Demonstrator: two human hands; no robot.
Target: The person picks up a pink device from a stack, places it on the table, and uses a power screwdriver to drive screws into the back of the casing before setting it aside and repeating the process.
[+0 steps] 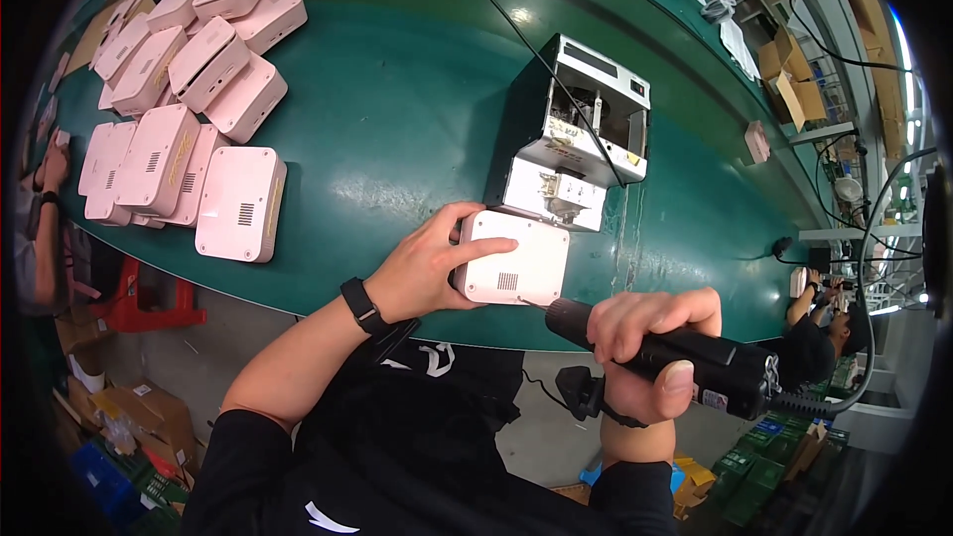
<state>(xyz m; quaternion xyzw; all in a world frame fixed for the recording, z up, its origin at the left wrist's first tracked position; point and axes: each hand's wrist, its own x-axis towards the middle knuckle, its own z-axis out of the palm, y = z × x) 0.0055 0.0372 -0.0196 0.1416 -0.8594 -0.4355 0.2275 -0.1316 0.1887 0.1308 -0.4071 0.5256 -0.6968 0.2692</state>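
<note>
My left hand (429, 266) grips a pale pink plastic box (531, 260) by its left side, with the index finger stretched across the top face. That face has a vent grille and screw holes at the corners. In my right hand (650, 342) is a black corded electric screwdriver (710, 369), fingers wrapped round its body. The thin bit reaches the box's near right corner; whether it sits in a screw cannot be made out. Just beyond the box stands a black and silver screw feeder machine (581, 129), open at the top.
Several similar pink boxes (238, 203) are piled at the left of the green table (397, 89). A black cable (516, 30) hangs across the feeder. The screwdriver's cord (874, 337) loops up at right. A red stool (149, 303) is below left; other people work at both sides.
</note>
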